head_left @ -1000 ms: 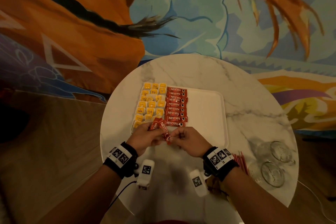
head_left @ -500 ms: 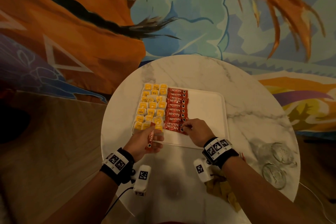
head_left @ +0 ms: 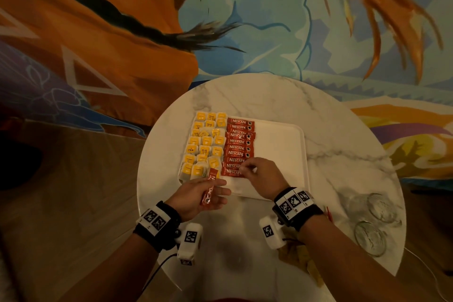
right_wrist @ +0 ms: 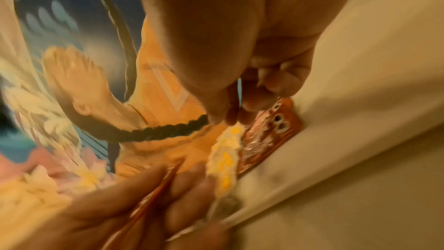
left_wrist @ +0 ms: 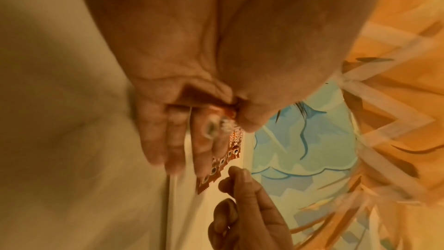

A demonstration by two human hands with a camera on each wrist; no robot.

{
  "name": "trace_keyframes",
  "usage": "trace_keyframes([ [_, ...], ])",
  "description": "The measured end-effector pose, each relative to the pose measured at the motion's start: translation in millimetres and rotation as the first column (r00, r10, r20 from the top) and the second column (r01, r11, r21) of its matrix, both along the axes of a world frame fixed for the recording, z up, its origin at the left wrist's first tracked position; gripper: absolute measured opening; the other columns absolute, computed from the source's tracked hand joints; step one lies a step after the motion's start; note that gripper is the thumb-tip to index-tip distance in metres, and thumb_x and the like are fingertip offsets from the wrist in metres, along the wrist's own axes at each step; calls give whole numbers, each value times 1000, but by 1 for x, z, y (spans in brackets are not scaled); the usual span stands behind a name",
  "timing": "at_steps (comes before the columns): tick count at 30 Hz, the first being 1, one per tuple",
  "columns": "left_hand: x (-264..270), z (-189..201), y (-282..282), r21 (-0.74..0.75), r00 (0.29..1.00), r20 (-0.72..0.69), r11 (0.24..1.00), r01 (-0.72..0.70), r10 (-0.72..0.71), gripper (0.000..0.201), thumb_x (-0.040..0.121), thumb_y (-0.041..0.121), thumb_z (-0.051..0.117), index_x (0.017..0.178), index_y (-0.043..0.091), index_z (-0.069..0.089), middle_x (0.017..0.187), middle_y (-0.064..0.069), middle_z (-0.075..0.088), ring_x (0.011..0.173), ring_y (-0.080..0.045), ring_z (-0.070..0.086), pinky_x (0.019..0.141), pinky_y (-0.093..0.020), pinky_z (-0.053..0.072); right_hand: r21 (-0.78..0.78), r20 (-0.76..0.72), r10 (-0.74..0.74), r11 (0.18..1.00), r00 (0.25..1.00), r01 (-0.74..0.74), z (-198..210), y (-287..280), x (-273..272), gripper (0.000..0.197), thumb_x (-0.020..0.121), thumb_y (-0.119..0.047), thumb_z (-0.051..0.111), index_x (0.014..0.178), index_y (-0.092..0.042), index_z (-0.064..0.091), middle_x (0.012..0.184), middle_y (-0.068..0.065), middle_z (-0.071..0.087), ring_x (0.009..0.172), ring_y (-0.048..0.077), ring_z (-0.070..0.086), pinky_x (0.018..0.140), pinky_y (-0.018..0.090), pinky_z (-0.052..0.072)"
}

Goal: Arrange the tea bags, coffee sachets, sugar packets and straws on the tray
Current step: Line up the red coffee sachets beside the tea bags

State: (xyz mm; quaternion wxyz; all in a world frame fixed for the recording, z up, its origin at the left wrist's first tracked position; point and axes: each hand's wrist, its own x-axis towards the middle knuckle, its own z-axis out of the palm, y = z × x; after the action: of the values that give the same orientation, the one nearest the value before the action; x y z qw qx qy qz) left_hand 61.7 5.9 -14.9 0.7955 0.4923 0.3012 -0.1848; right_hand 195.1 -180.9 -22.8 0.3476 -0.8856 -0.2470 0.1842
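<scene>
A white tray (head_left: 282, 154) lies on the round marble table (head_left: 257, 95). Yellow tea bags (head_left: 206, 144) fill its left side, and a column of red coffee sachets (head_left: 239, 142) lies beside them. My left hand (head_left: 203, 193) holds one red coffee sachet (head_left: 210, 187) (left_wrist: 225, 119) at the tray's near left corner. My right hand (head_left: 257, 174) has curled fingertips (right_wrist: 225, 117) at the right end of the nearest sachets (head_left: 231, 171) (right_wrist: 278, 119) in the column. Whether they pinch one is unclear.
Two upturned glasses (head_left: 382, 206) (head_left: 370, 238) stand at the table's right edge. Thin red sticks (head_left: 328, 213) peek out behind my right wrist. Brownish packets (head_left: 301, 257) lie under my right forearm. The tray's right half is bare.
The hands parted. My right hand went up to the near end of the coffee column and stays there. My left hand kept one sachet and drifted slightly right.
</scene>
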Motion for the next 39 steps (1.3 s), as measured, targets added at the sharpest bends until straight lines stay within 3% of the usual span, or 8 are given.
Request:
trace_keyframes([
  [5, 3, 3, -5, 35, 999, 50, 999, 4, -6, 40, 108, 37, 38, 132, 17, 62, 124, -9, 71, 113, -31, 65, 109, -52, 42, 167, -198, 181, 975, 963, -149, 16, 5, -26, 27, 96, -41, 64, 71, -37, 72, 70, -13, 66, 65, 4, 58, 65, 23, 47],
  [15, 9, 4, -19, 29, 988, 154, 1000, 0, -4, 42, 109, 38, 30, 138, 26, 58, 135, 1, 66, 126, -19, 61, 107, -49, 48, 277, -279, 273, 941, 921, -195, 8, 13, -46, 22, 93, -25, 69, 80, -8, 76, 80, 12, 70, 74, 26, 62, 71, 38, 51],
  [17, 11, 4, -17, 73, 987, 160, 997, -7, -5, 39, 109, 35, 33, 136, 23, 60, 131, -1, 68, 123, -21, 64, 105, -47, 50, 267, -284, 251, 948, 925, -175, 8, 11, -43, 21, 94, -24, 67, 82, -8, 76, 81, 9, 71, 76, 26, 63, 73, 41, 52],
  [23, 17, 7, -3, 266, 981, 187, 959, -101, 51, 23, 101, 19, 57, 119, 9, 68, 111, -14, 75, 96, -27, 71, 86, -38, 54, 241, -322, 164, 967, 932, -87, 13, -5, -28, 25, 98, -23, 63, 75, -24, 70, 65, -15, 62, 59, -1, 53, 62, 21, 44],
  [29, 23, 13, 8, 403, 978, 204, 906, -127, 47, 5, 96, 7, 63, 95, 5, 68, 85, -8, 71, 68, -13, 70, 65, -30, 53, 201, -310, 105, 979, 945, -43, 17, -18, -14, 17, 99, -25, 63, 88, -17, 74, 80, 2, 69, 59, 4, 55, 60, 23, 49],
  [33, 28, 18, 10, 555, 979, 183, 831, -33, -83, 8, 93, 7, 66, 87, 10, 70, 80, 1, 70, 60, -4, 67, 60, -25, 52, 273, -310, -22, 955, 951, 111, 17, -20, -5, 9, 94, -19, 69, 99, -16, 75, 92, 1, 73, 69, 6, 61, 58, 21, 50],
  [36, 35, 14, 14, 715, 963, 159, 698, 41, -220, 13, 92, 14, 68, 80, 13, 74, 72, 7, 70, 61, -2, 64, 59, -18, 50, 296, -296, -99, 936, 950, 190, 11, -20, -1, 5, 93, -15, 70, 98, -15, 72, 83, 2, 71, 60, 2, 60, 56, 23, 50],
  [39, 43, 2, 17, 838, 918, 62, 520, 165, -391, 27, 91, 22, 67, 73, 3, 73, 68, -8, 68, 58, -8, 56, 58, -23, 43, 156, -261, -173, 963, 950, 218, -2, -20, 0, 5, 91, -20, 72, 94, -19, 69, 81, 3, 72, 55, 8, 59, 59, 25, 49],
])
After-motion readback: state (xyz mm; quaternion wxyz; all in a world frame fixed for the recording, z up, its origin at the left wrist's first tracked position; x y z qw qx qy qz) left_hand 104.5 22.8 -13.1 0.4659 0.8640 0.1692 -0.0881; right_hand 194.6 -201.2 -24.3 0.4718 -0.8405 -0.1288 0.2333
